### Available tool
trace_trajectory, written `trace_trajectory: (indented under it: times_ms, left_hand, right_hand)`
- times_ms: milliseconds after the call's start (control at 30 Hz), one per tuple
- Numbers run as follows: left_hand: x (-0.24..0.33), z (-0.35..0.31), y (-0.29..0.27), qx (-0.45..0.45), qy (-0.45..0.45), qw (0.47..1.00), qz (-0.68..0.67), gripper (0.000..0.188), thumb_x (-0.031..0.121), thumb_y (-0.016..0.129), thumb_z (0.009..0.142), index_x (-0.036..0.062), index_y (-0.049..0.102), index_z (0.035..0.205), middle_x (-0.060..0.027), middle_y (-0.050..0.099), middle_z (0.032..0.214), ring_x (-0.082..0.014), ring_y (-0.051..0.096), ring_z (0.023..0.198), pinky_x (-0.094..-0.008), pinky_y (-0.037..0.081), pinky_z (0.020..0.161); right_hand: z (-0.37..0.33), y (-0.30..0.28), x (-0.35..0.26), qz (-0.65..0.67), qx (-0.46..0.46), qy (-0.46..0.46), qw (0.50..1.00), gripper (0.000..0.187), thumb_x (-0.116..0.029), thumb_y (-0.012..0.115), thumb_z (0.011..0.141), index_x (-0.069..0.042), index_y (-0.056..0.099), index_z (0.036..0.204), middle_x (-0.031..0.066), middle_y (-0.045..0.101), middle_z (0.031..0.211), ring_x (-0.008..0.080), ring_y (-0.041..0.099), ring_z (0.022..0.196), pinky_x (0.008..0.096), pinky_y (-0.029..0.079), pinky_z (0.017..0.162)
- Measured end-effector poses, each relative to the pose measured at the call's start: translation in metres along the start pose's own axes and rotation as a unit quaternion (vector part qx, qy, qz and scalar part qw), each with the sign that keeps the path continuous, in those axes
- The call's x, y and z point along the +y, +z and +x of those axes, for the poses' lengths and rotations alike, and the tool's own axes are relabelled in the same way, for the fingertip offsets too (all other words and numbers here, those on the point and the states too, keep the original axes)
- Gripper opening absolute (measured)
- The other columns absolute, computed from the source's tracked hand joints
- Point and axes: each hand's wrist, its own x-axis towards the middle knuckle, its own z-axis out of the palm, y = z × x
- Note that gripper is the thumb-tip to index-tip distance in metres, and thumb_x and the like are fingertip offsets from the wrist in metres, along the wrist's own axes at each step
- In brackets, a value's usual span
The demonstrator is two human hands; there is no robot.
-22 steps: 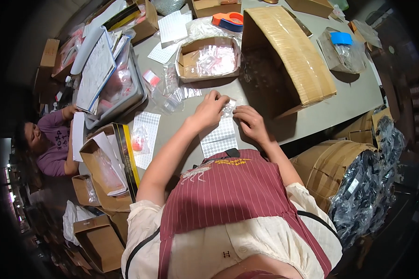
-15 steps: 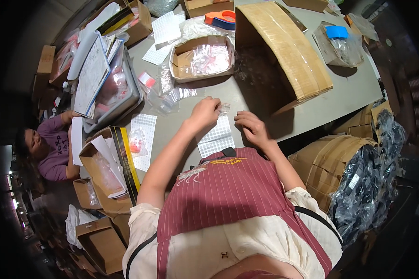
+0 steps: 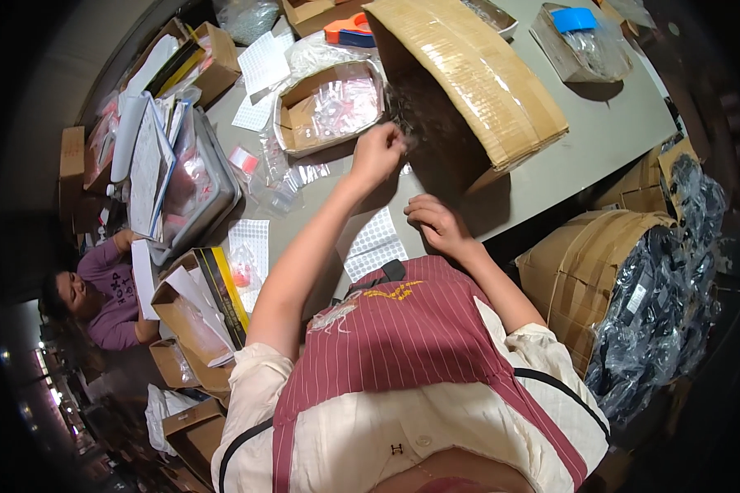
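Observation:
My left hand (image 3: 378, 153) is raised beside the opening of a large cardboard box (image 3: 489, 70), its thumb and fingers pinched. A faint, blurred bit shows at the fingertips, too unclear to name. My right hand (image 3: 437, 223) rests low over the table with its fingers curled in; whatever they hold, if anything, is hidden. Between my forearms lies a white sheet of round grey stickers (image 3: 374, 245). Left of my left hand stands a shallow cardboard tray (image 3: 286, 135) holding many small clear bags with pink and white bits. Dark items fill the shadowed inside of the large box.
Loose clear bags (image 3: 281, 191) and more sticker sheets (image 3: 251, 238) lie to the left. Beyond them are a grey bin (image 3: 222, 177) with papers and a person (image 3: 111, 287). An orange and blue tape dispenser (image 3: 349, 31) stands behind. Wrapped goods (image 3: 654, 304) sit at right.
My left hand has moved forward from above the sticker sheet to the large box's opening; a small clear bag was at its fingertips before. My right hand stays near its place. The view has shifted slightly.

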Motion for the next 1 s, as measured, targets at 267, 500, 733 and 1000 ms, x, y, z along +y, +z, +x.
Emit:
trace_trajectory:
  times_ms: [267,500,733,1000]
  left_hand:
    - [-0.004,0.104,0.022,-0.070,0.133,0.972,0.180,0.037,0.030,0.075,0.085,0.0075,0.075,0.115,-0.0227,0.074,0.112,-0.0443,0.070,0.104,-0.0484,0.057,0.089]
    - [0.041,0.036,-0.007,-0.131,0.119,0.930,0.321,0.067,0.017,0.078,0.077,-0.0064,0.053,0.135,-0.0272,0.058,0.126,-0.0434,0.060,0.109,-0.0480,0.056,0.093]
    - [-0.015,-0.047,0.013,0.028,0.142,0.902,0.408,0.048,0.022,0.071,0.092,-0.0022,0.057,0.132,-0.0233,0.058,0.134,-0.0372,0.059,0.116,-0.0443,0.052,0.096]
    - [-0.024,-0.029,0.003,0.038,0.167,0.932,0.320,0.028,0.003,0.069,0.081,0.0021,0.060,0.107,-0.0167,0.057,0.099,-0.0360,0.057,0.097,-0.0431,0.052,0.087]
  right_hand:
    - [0.006,0.004,-0.002,0.004,0.019,-0.011,1.000,0.021,0.013,0.062,0.077,0.002,0.071,0.093,0.0145,0.071,0.103,0.0333,0.068,0.108,0.0399,0.056,0.092]
    - [-0.002,0.003,0.003,0.004,0.025,0.010,1.000,0.024,0.015,0.062,0.077,0.002,0.070,0.096,0.0140,0.071,0.104,0.0332,0.067,0.109,0.0394,0.055,0.093]
    - [0.014,-0.003,-0.007,-0.007,0.010,-0.010,1.000,0.018,0.012,0.063,0.076,0.003,0.069,0.090,0.0144,0.069,0.098,0.0338,0.067,0.100,0.0403,0.055,0.088]
    - [0.058,-0.065,-0.095,-0.188,0.023,-0.162,0.968,0.021,0.003,0.064,0.078,0.002,0.072,0.098,0.0176,0.068,0.121,0.0374,0.061,0.123,0.0507,0.048,0.108]
